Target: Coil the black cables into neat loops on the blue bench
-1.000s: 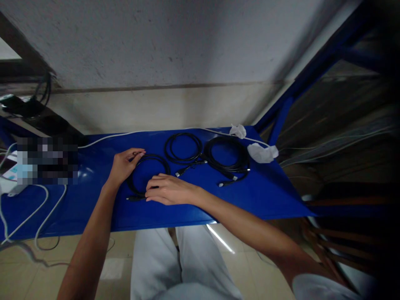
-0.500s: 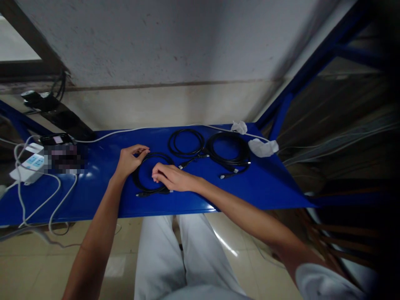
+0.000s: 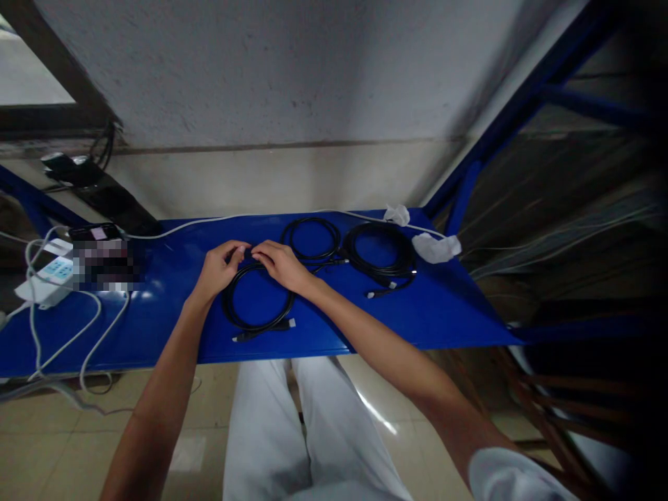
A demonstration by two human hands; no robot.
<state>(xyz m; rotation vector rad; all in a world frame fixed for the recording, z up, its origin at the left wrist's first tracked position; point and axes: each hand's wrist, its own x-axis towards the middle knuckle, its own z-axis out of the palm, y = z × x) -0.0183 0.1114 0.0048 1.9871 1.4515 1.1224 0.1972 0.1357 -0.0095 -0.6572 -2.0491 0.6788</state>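
A coiled black cable (image 3: 258,327) lies on the blue tabletop in front of me, its two plug ends at the near side. Over its far left edge, my left hand (image 3: 220,270) is closed, thumb and fingertips pinched together. My right hand (image 3: 282,264) faces it over the far right of the same coil, its fingers closed and pointing left. The fingertips of both hands are close together. Whatever may be between them is too small to make out. Another black cable coil (image 3: 313,257) lies beyond my right hand, and a thicker coil (image 3: 380,270) to its right.
At the left are a white power strip (image 3: 49,282), loose white cords, a phone (image 3: 94,232) and a black cylindrical object (image 3: 112,198). Crumpled white pieces (image 3: 437,248) lie at the back right. A blue frame post (image 3: 463,198) rises at the right; a wall stands behind.
My right hand has moved from the middle of the near coil to its far side, close to my left hand. My left hand has barely moved. The near plug ends show more fully.
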